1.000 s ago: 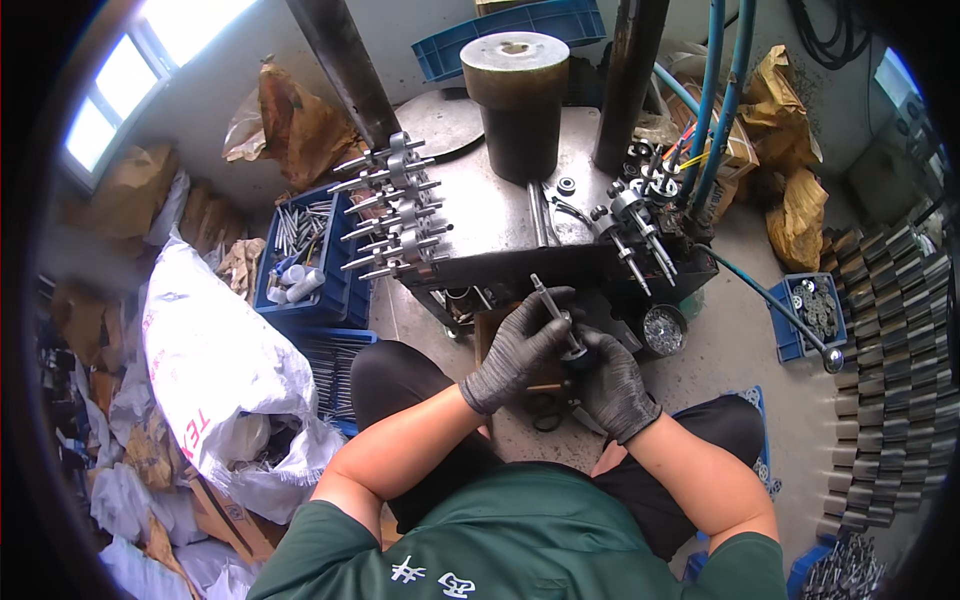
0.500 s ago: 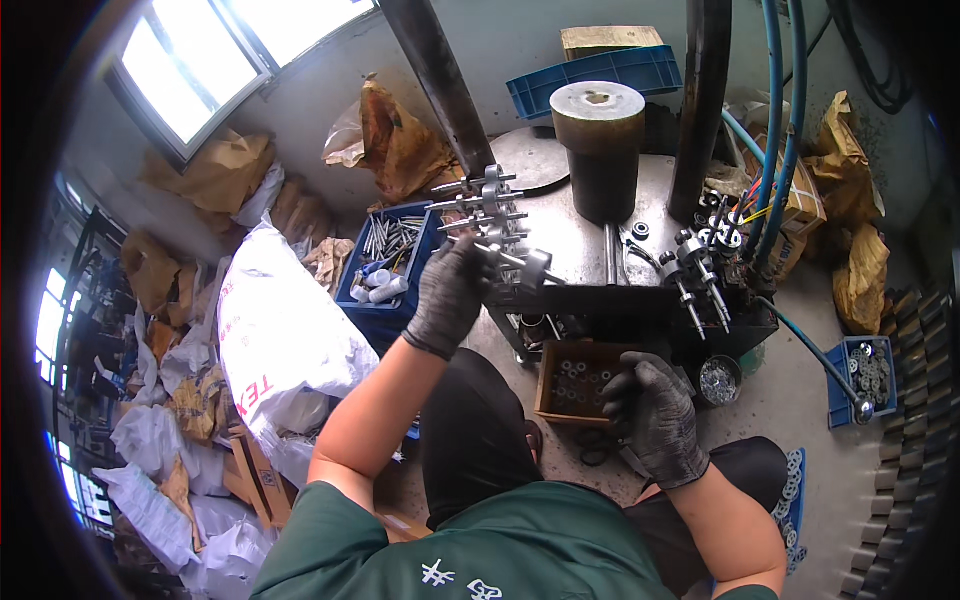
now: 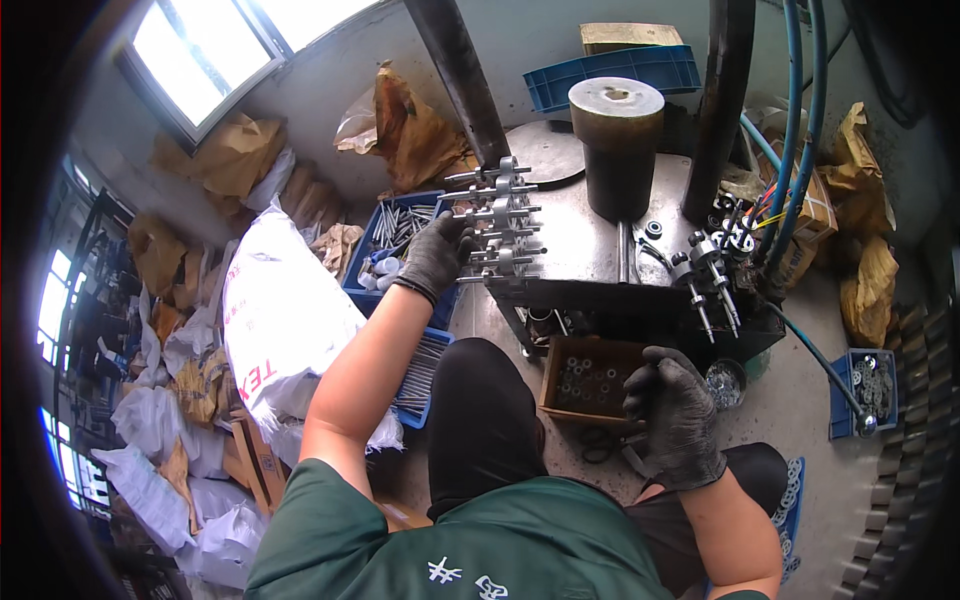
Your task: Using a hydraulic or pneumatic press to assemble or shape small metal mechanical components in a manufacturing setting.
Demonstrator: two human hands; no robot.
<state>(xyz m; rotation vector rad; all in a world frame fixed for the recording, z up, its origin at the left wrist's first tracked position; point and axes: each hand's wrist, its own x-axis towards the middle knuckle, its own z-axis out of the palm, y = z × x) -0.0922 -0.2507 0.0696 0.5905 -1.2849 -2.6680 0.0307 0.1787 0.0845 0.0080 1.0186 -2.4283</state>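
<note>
My gloved left hand [image 3: 438,255] is at the left edge of the steel press table [image 3: 560,240], fingers loosely bent and apart. Its fingertips are right beside a row of metal shafts with grey round hubs [image 3: 505,215], and I see nothing held in it. My gloved right hand [image 3: 682,415] hovers over my right knee, beside a brown box of small rings [image 3: 590,380]. Its fingers are loosely curled with gaps between them, and nothing shows in them. Two more hubbed shafts [image 3: 712,270] lie at the table's front right. A thick steel cylinder [image 3: 618,150] stands in the middle.
Blue bins of metal rods [image 3: 425,365] stand by my left leg, next to a large white sack [image 3: 285,320]. A bowl of small parts [image 3: 725,383] sits below the table. Blue hoses [image 3: 800,140] and a lever [image 3: 825,370] are at the right. Dark press columns [image 3: 455,80] rise behind.
The hubbed shaft that my left hand held at the table's front left now sits in the row. The left hand has drawn back leftward from it. My right hand has barely moved.
</note>
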